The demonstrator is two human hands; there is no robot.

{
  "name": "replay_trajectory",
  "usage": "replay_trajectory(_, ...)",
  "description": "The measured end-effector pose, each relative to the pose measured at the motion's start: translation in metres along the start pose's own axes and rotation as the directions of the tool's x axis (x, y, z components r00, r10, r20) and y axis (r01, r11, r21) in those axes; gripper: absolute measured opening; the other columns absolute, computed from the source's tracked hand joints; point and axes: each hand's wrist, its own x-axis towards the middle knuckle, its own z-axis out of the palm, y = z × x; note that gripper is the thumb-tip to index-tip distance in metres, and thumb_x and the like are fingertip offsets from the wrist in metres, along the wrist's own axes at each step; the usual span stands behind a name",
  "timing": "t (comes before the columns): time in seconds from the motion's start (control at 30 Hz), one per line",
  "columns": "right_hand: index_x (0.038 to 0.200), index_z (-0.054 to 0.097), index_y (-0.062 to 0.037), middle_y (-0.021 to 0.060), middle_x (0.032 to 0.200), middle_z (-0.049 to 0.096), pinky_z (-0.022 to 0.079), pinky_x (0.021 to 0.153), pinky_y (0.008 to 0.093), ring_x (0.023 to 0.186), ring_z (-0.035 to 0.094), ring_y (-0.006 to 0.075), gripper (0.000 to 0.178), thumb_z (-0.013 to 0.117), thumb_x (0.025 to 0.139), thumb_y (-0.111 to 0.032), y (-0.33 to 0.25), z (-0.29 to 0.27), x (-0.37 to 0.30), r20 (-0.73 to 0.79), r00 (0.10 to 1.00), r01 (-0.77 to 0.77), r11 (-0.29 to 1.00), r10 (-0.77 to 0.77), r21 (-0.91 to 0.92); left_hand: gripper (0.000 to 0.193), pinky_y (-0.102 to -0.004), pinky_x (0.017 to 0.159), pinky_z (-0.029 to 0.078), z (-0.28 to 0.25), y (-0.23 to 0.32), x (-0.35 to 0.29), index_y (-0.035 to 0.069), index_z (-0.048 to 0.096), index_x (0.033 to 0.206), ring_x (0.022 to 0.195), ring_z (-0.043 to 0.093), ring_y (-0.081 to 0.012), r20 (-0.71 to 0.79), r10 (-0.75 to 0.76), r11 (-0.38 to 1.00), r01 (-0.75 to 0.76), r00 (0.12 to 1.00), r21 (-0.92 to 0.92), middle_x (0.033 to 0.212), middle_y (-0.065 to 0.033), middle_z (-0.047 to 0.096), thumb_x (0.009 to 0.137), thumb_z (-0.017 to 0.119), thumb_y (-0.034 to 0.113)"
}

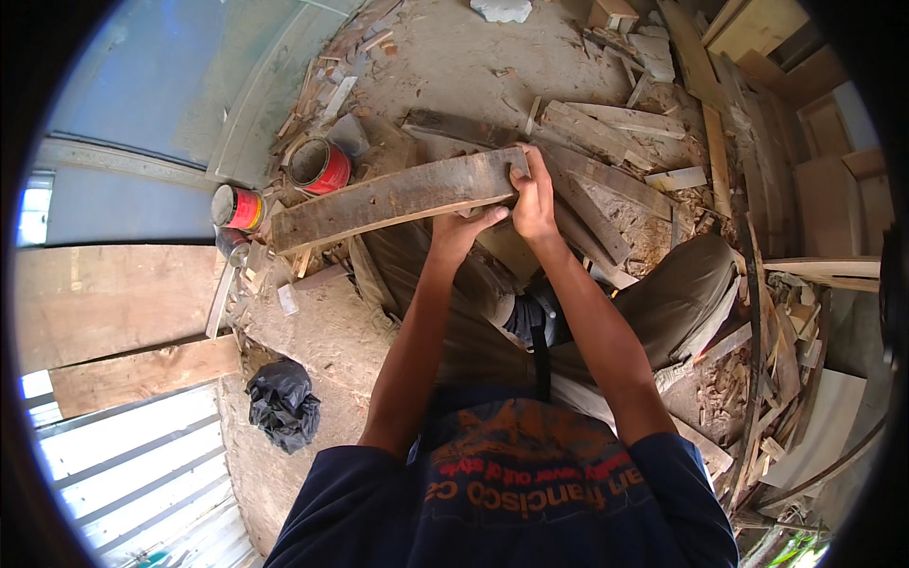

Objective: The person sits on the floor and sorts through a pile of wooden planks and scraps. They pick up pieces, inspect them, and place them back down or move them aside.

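Observation:
A long, slightly curved weathered wooden board [379,199] is held up in front of me, running from lower left to upper right. Both hands grip its right end. My left hand [466,227] holds the board's lower edge from beneath, fingers curled under it. My right hand [532,201] clasps the end itself, fingers wrapped over the top edge. My legs in brown trousers [663,303] are below the board.
Two red tin cans [320,166] [237,207] stand at the left on the dusty floor. Wood offcuts and planks [606,123] litter the ground ahead and to the right. A crumpled black plastic bag [282,402] lies lower left. Corrugated sheet [142,464] and boards line the left.

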Motion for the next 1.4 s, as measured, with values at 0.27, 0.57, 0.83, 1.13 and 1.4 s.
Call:
replay_trajectory(0.27, 0.117, 0.053, 0.0022, 0.0184, 0.099, 0.061, 0.044, 0.087, 0.0358, 0.093, 0.056, 0.0265, 0.042, 0.047, 0.085, -0.024, 0.004, -0.003, 0.0, -0.012, 1.0, 0.001, 1.0, 0.0, 0.024, 0.048, -0.0285, 0.093, 0.048, -0.003, -0.009, 0.006, 0.001, 0.061, 0.119, 0.111, 0.059, -0.0146, 0.035, -0.128, 0.983, 0.122, 0.991, 0.136, 0.121, -0.005, 0.063, 0.075, 0.082, 0.002)
replay_trajectory(0.57, 0.124, 0.052, 0.0069, 0.0007, 0.08, 0.048, 0.04, 0.073, 0.0267, 0.076, 0.044, 0.0118, 0.053, 0.04, 0.094, -0.034, 0.043, -0.022, 0.006, -0.195, 0.978, 0.089, 0.995, -0.076, 0.055, 0.075, -0.0387, 0.101, 0.045, -0.007, -0.062, 0.0, 0.002, 0.049, 0.136, 0.12, 0.058, -0.0324, -0.062, 0.067, 0.607, 0.009, 0.996, 0.795, 0.129, -0.0191, 0.06, 0.072, 0.084, 0.019)
replay_trajectory(0.83, 0.131, 0.052, 0.0033, 0.0153, 0.132, 0.055, 0.037, 0.108, 0.0402, 0.12, 0.052, 0.028, 0.056, 0.034, 0.093, -0.033, 0.084, -0.094, 0.027, -0.515, 0.794, -0.003, 0.849, 0.324, 0.529, 0.037, -0.0384, 0.093, 0.05, 0.018, -0.019, -0.018, 0.001, 0.064, 0.115, 0.106, 0.066, -0.0285, 0.084, -0.023, 0.757, -0.038, 0.996, 0.652, 0.108, -0.0155, 0.07, 0.083, 0.077, 0.016)
replay_trajectory(1.13, 0.139, 0.044, 0.0052, 0.0186, 0.132, 0.053, 0.037, 0.109, 0.0428, 0.122, 0.052, 0.0308, 0.061, 0.033, 0.095, -0.037, 0.082, -0.108, 0.021, -0.538, 0.79, -0.022, 0.89, 0.295, 0.455, 0.05, -0.0474, 0.109, 0.038, 0.105, 0.132, 0.065, 0.009, 0.062, 0.122, 0.131, 0.049, -0.0281, 0.649, 0.34, 0.091, -0.711, 0.681, 0.697, 0.135, -0.0106, 0.057, 0.078, 0.08, 0.027)
replay_trajectory(1.4, 0.139, 0.038, 0.0151, 0.0154, 0.113, 0.055, 0.044, 0.098, 0.0358, 0.105, 0.052, 0.0204, 0.078, 0.035, 0.098, -0.051, 0.065, -0.057, 0.011, -0.363, 0.932, 0.022, 0.994, 0.017, 0.103, 0.102, -0.0504, 0.109, 0.038, 0.08, 0.102, 0.102, 0.01, 0.035, 0.15, 0.127, 0.052, -0.0387, 0.411, -0.413, -0.126, -0.498, 0.813, 0.858, 0.136, -0.0249, 0.054, 0.067, 0.083, 0.046)
